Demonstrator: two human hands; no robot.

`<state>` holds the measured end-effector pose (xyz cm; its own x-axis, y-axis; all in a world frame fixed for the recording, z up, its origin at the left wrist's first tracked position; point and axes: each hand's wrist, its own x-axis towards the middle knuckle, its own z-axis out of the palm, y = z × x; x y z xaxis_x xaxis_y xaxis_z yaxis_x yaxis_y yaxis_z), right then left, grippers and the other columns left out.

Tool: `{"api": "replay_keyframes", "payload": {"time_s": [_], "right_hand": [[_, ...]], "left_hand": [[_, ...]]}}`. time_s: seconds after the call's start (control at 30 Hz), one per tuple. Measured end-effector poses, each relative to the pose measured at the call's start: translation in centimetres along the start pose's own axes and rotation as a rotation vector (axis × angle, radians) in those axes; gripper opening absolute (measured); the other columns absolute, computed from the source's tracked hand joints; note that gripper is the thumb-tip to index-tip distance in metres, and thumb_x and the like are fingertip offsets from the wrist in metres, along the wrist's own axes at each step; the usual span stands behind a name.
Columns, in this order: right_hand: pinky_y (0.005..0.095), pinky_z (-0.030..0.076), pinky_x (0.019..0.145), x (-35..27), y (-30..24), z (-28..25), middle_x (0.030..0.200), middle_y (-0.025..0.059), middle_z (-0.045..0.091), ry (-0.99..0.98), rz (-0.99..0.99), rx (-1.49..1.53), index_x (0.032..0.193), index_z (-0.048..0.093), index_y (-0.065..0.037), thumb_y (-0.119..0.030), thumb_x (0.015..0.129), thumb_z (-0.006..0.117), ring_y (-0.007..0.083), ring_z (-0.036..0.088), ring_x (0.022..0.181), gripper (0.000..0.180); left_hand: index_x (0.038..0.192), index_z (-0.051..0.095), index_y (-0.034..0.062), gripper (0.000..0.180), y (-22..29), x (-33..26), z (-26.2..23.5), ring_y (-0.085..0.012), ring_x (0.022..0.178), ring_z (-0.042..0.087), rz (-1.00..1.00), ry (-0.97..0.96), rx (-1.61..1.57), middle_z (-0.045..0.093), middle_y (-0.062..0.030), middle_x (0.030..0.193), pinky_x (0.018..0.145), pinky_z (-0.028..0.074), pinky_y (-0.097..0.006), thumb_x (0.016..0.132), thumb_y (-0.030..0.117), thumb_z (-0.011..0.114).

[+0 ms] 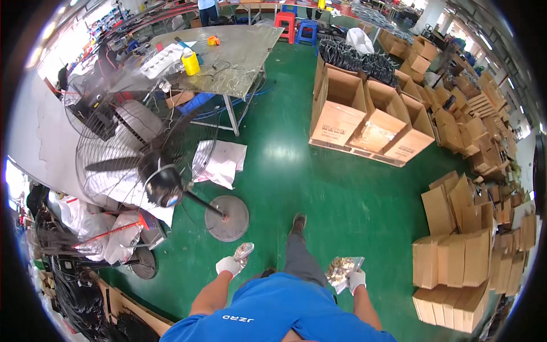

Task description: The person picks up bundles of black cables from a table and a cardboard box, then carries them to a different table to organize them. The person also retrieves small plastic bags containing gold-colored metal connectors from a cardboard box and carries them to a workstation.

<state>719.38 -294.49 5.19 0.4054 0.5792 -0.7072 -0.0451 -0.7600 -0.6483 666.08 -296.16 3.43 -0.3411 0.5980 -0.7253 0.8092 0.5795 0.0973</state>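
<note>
My left hand (228,265), in a white glove, grips a small clear plastic bag (244,251) of brownish parts, held out over the green floor. My right hand (356,279), also gloved in white, holds a larger clear bag (341,270) filled with small tan pieces. Both bags hang at about waist height in front of my blue shirt. My leg in grey trousers and one shoe (298,223) step forward between the two hands.
A standing fan (149,165) with a round base (227,218) stands at left. Open cardboard boxes (370,117) sit on a pallet ahead, flat cartons (456,262) stack at right. A metal table (228,51) with a yellow cup stands beyond.
</note>
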Motion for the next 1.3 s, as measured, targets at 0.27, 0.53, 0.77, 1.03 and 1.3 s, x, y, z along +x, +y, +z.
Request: {"api": "replay_keyframes", "payload": {"time_s": [0.27,0.53,0.77,1.03,1.3], "right_hand": [[0.0333,0.043,0.039,12.0,-26.3,11.7,0.069,0.0061,0.060,-0.181,-0.113,0.059,0.095,0.063,0.002,0.010,0.072,0.056,0.0178,0.055,0.048,0.025],[0.0388,0.060,0.071,20.9,-54.0,20.0,0.094,0.0125,0.070,-0.412,-0.189,0.106,0.109,0.063,0.006,0.014,0.071,0.055,0.0242,0.070,0.078,0.040],[0.0441,0.061,0.082,28.6,-74.3,29.4,0.100,0.0155,0.068,-0.512,-0.199,0.424,0.117,0.059,0.005,0.014,0.065,0.051,0.0297,0.071,0.086,0.054],[0.0420,0.059,0.085,36.3,-92.2,41.1,0.099,0.0116,0.066,-0.446,-0.249,0.510,0.119,0.057,0.002,0.011,0.066,0.050,0.0273,0.068,0.087,0.055],[0.0434,0.060,0.082,46.6,-108.4,50.8,0.100,0.0161,0.068,-0.473,-0.276,0.674,0.116,0.057,0.004,0.008,0.066,0.052,0.0300,0.070,0.088,0.051]], "left_hand": [[0.098,0.077,0.0093,0.046,13.9,12.9,-14.3,-0.0379,0.096,0.070,-0.104,0.239,-0.119,0.072,-0.0205,0.098,0.084,0.055,-0.048,0.084,0.047,0.055],[0.085,0.075,0.0028,0.041,27.5,22.8,-29.8,-0.0413,0.085,0.070,-0.136,0.511,-0.401,0.070,-0.0248,0.084,0.078,0.053,-0.051,0.088,0.040,0.058],[0.096,0.073,-0.0043,0.016,39.1,34.5,-45.2,-0.0109,0.074,0.058,0.169,0.615,-1.197,0.070,-0.0021,0.083,0.064,0.046,-0.031,0.093,0.010,0.065],[0.094,0.069,-0.0049,0.022,52.8,45.0,-71.3,-0.0119,0.065,0.059,0.203,0.543,-1.690,0.067,-0.0053,0.078,0.059,0.049,-0.030,0.095,0.017,0.064],[0.105,0.067,-0.0050,0.032,63.8,61.6,-88.3,-0.0171,0.074,0.067,0.205,0.680,-1.716,0.071,-0.0107,0.093,0.066,0.054,-0.032,0.094,0.025,0.069]]}}
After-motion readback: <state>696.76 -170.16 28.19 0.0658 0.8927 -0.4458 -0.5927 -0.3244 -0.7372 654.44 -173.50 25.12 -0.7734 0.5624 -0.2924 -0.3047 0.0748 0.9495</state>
